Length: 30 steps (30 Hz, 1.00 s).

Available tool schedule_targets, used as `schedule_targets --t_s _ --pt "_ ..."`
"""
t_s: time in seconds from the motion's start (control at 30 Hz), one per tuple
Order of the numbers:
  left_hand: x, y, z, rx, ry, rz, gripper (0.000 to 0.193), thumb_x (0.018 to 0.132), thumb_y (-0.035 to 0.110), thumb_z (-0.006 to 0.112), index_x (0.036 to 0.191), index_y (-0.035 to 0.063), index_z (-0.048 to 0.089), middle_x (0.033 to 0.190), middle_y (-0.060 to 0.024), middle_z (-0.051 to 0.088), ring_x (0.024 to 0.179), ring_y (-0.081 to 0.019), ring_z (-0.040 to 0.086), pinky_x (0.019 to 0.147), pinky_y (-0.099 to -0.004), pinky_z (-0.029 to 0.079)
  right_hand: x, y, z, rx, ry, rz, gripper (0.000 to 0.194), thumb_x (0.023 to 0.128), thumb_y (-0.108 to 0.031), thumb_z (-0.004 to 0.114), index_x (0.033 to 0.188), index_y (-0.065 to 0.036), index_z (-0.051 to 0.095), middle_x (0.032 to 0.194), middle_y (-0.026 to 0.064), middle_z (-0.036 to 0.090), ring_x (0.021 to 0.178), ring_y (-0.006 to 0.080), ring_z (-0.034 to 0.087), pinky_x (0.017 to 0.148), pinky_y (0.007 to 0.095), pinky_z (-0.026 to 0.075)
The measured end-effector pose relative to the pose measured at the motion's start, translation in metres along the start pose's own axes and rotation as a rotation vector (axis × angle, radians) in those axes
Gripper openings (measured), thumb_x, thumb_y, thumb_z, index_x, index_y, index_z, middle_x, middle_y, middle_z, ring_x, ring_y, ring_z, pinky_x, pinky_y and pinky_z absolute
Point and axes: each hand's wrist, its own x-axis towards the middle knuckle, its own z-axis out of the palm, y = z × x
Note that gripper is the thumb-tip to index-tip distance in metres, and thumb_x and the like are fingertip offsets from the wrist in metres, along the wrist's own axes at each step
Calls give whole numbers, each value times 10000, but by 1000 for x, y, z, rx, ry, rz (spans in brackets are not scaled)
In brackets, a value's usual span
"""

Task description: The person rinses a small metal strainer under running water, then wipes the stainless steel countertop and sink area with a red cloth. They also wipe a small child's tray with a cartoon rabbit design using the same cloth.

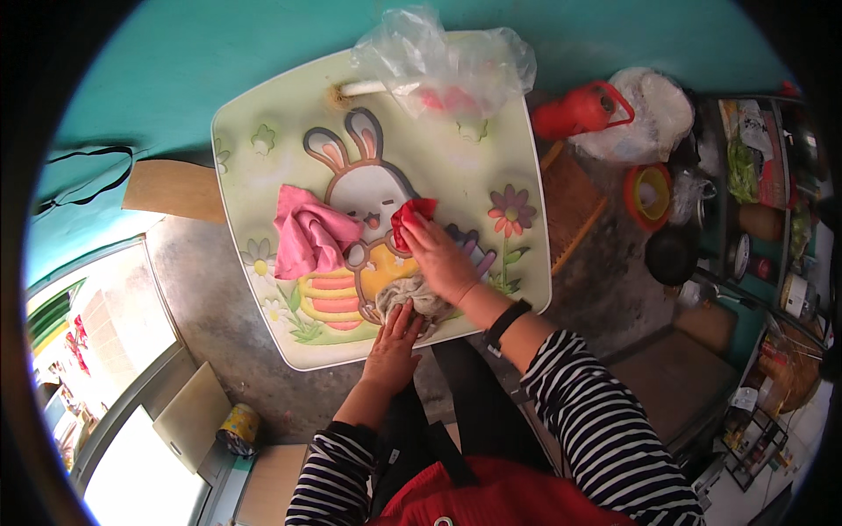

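Observation:
A table (447, 158) printed with a rabbit and flowers stands before me. My right hand (437, 253) presses on a small red cloth (416, 217) over the rabbit's face, its fingers on the cloth's right part. My left hand (396, 338) rests with its fingers on a crumpled grey-beige cloth (411, 292) near the table's front edge. A pink cloth (312, 233) lies loosely folded to the left, touched by neither hand. Whether the left fingers grip their cloth is hard to see.
A clear plastic bag (454, 66) and a white-handled brush (362, 87) lie at the table's far edge. Beyond its right side are a red thermos jug (572, 112), nested bowls (648, 197), a black pan (671, 253) and a loaded shelf (783, 197). A patterned bin (238, 429) stands lower left.

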Motion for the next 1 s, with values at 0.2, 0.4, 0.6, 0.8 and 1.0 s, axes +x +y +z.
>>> schedule_targets --t_s 0.2,0.4,0.6,0.8,1.0 --pt "3 2 -4 17 -5 -4 769 735 121 731 1424 105 389 1576 -76 125 1441 -282 181 1139 -395 277 38 38 -69 -199 438 397 492 917 -98 466 1397 -21 388 1411 179 413 1231 360 449 1062 393 366" --pt "5 10 -9 29 -23 -19 773 707 97 747 1402 100 409 1564 -126 142 1436 -324 186 1149 -390 277 37 -10 -56 -118 -18 -77 374 922 -40 465 1294 -35 505 1366 155 453 1252 299 454 1043 366 379" --pt "6 13 -8 32 -23 -28 762 724 101 733 1409 93 399 1571 -119 122 1441 -323 168 1152 -391 271 44 33 -75 348 493 656 422 979 -151 434 1370 3 396 1344 181 461 1219 290 490 1048 368 357" --pt "7 10 -8 91 -54 -32 771 725 107 739 1415 99 394 1568 -129 118 1439 -323 173 1154 -389 269 22 -24 -36 199 84 46 411 938 -88 405 1346 -51 436 1349 223 452 1227 336 468 1009 408 390" --pt "5 10 -9 52 -21 -10 777 727 111 739 1422 110 392 1568 -124 122 1436 -319 184 1151 -384 275 8 90 -69 786 329 487 493 945 -54 419 1427 -7 329 1428 172 394 1229 305 468 984 381 431"
